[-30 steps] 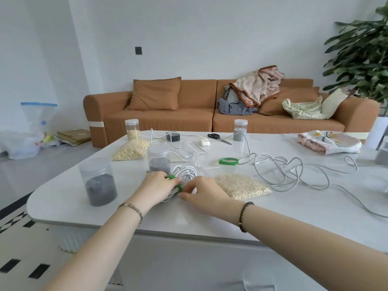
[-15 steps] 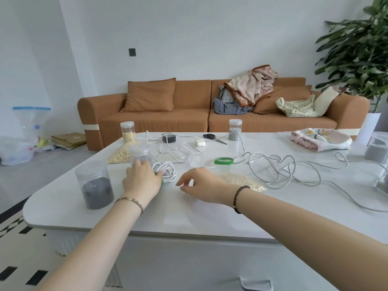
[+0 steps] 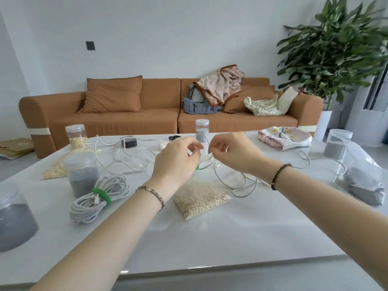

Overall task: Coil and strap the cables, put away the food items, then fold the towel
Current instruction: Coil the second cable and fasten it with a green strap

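A coiled white cable (image 3: 99, 195) bound with a green strap lies on the white table (image 3: 210, 238), left of my arms. Both hands are raised over the table's middle. My left hand (image 3: 178, 158) and my right hand (image 3: 231, 153) each pinch a strand of a loose grey-white cable (image 3: 237, 183), which loops down to the table below them. A bag of oats (image 3: 200, 199) lies under my left wrist. A second oat bag (image 3: 55, 170) lies at the left. The folded-up pink patterned towel (image 3: 285, 137) sits at the far right.
Jars of grey grains (image 3: 84, 177) (image 3: 12, 215) (image 3: 337, 143) (image 3: 202, 133) and an oat jar (image 3: 76, 136) stand around the table. A plastic bag of grey grains (image 3: 365, 181) lies at right. Scissors (image 3: 174, 137) and a black adapter (image 3: 128, 141) lie at the back. An orange sofa and a plant stand behind.
Both hands left the strapped coil, which now lies on the table, and moved right and up to take hold of the loose cable. The view shifted right.
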Tool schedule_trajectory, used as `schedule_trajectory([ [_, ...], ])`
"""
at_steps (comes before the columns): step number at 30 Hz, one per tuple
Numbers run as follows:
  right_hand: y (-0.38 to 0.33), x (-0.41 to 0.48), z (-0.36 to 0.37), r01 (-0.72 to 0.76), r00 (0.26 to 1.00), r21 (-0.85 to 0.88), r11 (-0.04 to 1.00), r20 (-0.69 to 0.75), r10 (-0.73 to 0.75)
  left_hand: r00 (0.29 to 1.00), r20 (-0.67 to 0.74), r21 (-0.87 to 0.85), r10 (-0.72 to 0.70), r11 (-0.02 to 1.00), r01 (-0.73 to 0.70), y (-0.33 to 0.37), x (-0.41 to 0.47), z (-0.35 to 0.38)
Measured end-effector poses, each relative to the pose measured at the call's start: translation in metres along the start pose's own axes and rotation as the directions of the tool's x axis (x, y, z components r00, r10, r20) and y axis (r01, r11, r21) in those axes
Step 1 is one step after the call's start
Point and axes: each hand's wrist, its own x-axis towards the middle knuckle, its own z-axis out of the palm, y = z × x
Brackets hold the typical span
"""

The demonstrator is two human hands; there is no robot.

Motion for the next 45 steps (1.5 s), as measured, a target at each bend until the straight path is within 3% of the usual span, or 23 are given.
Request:
schedule_trajectory([
  [3,0.035,0.024,-0.012,-0.097,0.995,-0.104,0.99,0.006,0.099,1.0,0.026,-0.026,-0.004,1.0,0.005,-0.006,0.024,0.02],
  [8,0.095,0.054,-0.005,-0.188,0.946,-0.406,0.894,0.169,0.276,1.0,0.004,-0.019,0.005,1.0,-0.005,-0.033,0.029,0.04],
  [15,0.133,0.063,0.025,-0.098,0.917,-0.473,0.875,0.3,0.264,1.0,-0.003,-0.132,0.019,0.991,-0.019,-0.041,0.021,0.041],
  [21,0.144,0.062,0.03,0.018,0.862,-0.725,0.689,0.361,0.356,0.99,0.003,-0.002,0.142,0.99,-0.142,-0.042,0.012,0.046],
  [24,0.149,0.055,0.015,0.029,0.886,-0.773,0.633,0.314,0.343,0.991,0.013,0.016,0.133,0.991,-0.133,-0.046,0.012,0.049],
  [27,0.148,0.051,-0.009,-0.196,0.926,-0.576,0.794,0.157,0.343,0.993,0.023,0.015,0.115,0.993,-0.115,-0.047,0.013,0.049],
  [30,0.133,0.052,-0.034,-0.377,0.926,-0.101,0.921,-0.018,0.377,0.994,0.017,0.009,0.106,0.994,-0.106,-0.046,0.013,0.047],
  [34,0.102,0.055,-0.069,-0.308,0.935,0.239,0.921,-0.102,0.339,0.992,0.013,0.013,0.122,0.992,-0.122,-0.044,0.011,0.047],
  [38,0.068,0.059,-0.087,-0.118,0.945,0.339,0.933,-0.251,0.211,0.992,0.009,0.002,0.122,0.993,-0.122,-0.044,0.01,0.049],
  [40,0.052,0.061,-0.085,-0.063,0.965,0.397,0.915,-0.21,0.158,0.993,-0.008,-0.036,0.115,0.993,-0.115,-0.044,0.011,0.05],
  [45,0.029,0.054,-0.055,-0.202,0.979,0.542,0.816,0.125,0.16,0.992,-0.083,-0.231,0.099,0.966,-0.115,-0.04,0.014,0.049],
])
